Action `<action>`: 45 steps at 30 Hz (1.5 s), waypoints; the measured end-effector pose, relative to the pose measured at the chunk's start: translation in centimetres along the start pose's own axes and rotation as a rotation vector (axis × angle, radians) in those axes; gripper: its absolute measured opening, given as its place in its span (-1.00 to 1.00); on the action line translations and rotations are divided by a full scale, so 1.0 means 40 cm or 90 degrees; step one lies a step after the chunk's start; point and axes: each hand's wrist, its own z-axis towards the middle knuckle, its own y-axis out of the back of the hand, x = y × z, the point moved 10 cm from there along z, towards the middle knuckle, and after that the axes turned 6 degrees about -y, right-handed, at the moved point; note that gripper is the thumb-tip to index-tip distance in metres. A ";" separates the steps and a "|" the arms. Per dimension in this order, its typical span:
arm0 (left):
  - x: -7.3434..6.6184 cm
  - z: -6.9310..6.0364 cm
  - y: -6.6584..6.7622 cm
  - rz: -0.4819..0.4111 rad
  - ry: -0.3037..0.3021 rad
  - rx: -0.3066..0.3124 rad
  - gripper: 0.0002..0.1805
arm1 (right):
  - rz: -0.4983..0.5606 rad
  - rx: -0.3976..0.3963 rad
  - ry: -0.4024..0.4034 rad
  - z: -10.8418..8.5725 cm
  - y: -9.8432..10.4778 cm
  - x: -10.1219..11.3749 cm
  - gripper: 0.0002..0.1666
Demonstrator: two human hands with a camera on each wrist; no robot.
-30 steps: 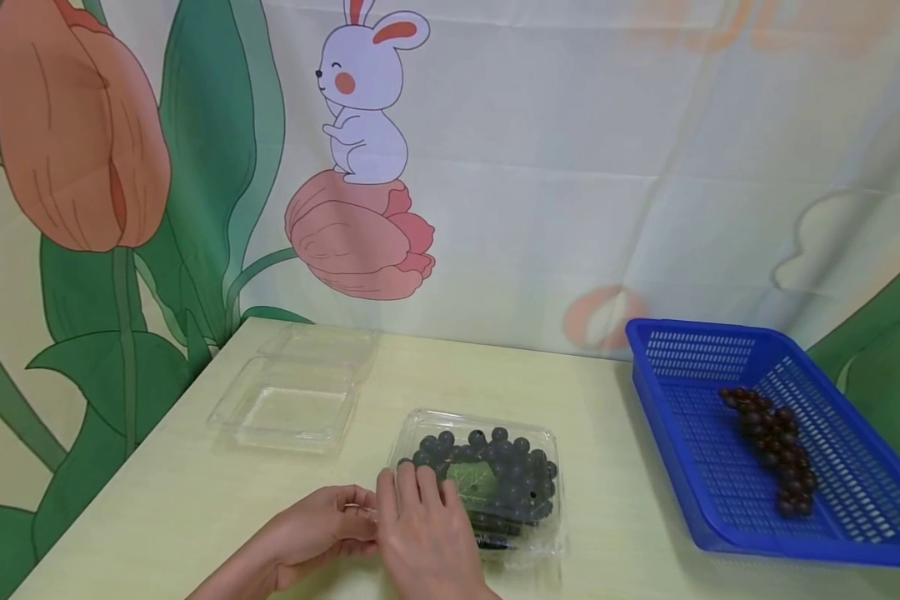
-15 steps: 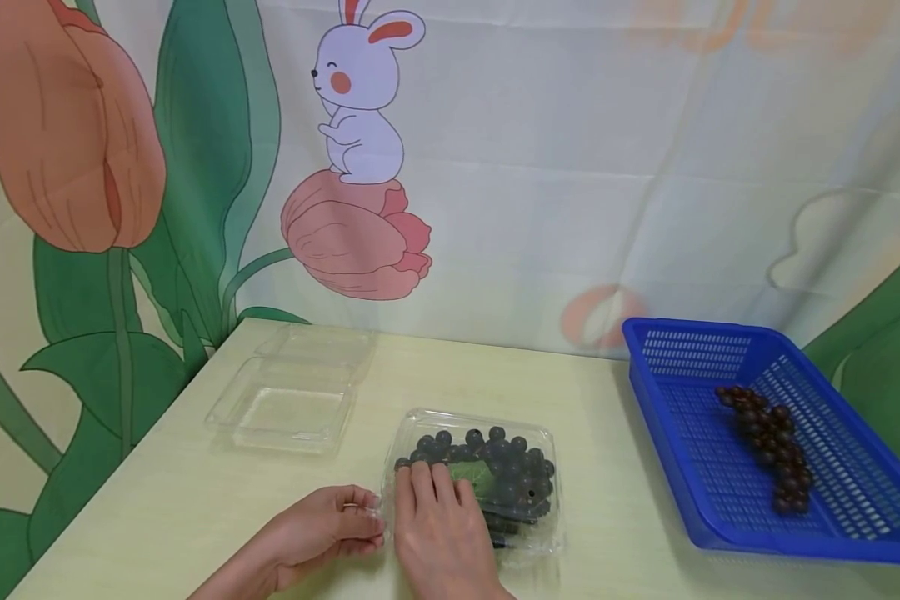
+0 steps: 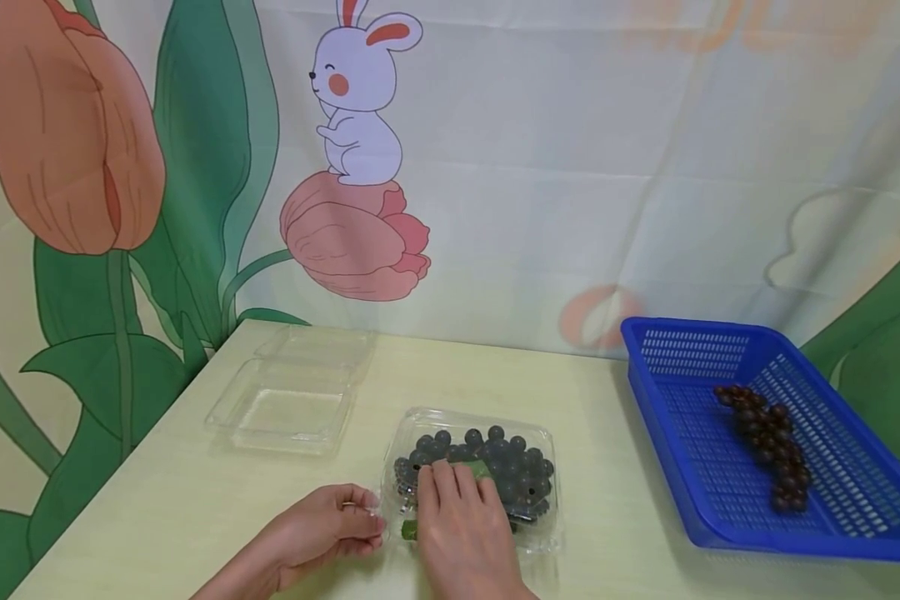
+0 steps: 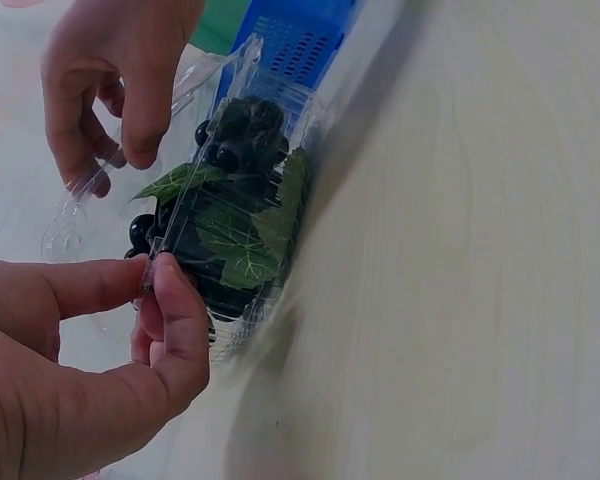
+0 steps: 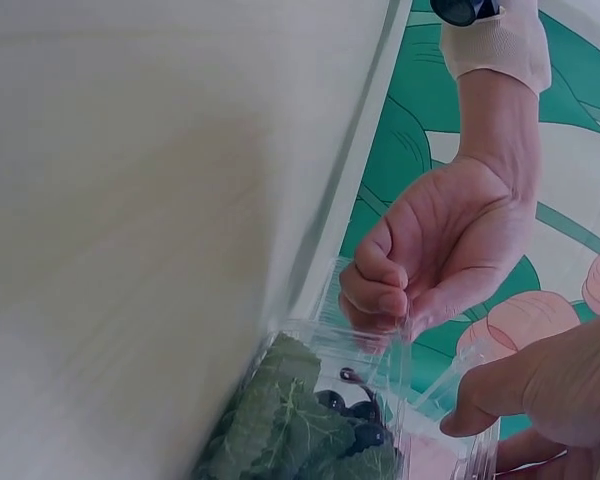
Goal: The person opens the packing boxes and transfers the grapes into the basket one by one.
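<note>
So behind it all there's a cartoon-print cloth (image 3: 525, 167), then a pale counter (image 3: 585, 433). Going clock-face off the grape box in the head view: a blue basket (image 3: 660, 433) sits at 3 o'clock, probably parked there so the right hand can reach it. A second clear box (image 3: 281, 435) is near 10 o'clock, lid flipped back, likely put there to stay out of the way.

The grape box (image 3: 540, 533) itself is right at the person's hands. The right hand (image 3: 468, 533) lies over its near part, thumb apart from the fingers; can't tell if the fingertips press the lid or a leaf. The left hand (image 3: 322, 525), around half past 8, has thumb and finger pinched together on the rim, I'd guess to steady it.

Smaller stuff: a reddish bunch (image 3: 768, 446) in the basket, a leaf (image 4: 235, 250) against the grape box's side, maybe as padding, and dark grapes (image 3: 502, 454) inside.
</note>
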 end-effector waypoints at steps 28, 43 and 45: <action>-0.001 -0.004 -0.005 -0.016 0.009 0.011 -0.85 | 0.027 -0.009 0.010 -0.037 0.003 -0.043 -0.66; -0.006 -0.006 -0.006 0.004 0.017 0.013 -0.82 | 0.023 0.003 0.014 -0.048 0.000 -0.059 -0.60; -0.006 -0.006 -0.005 0.003 0.018 0.012 -0.82 | 0.020 0.007 0.011 -0.051 0.000 -0.065 -0.58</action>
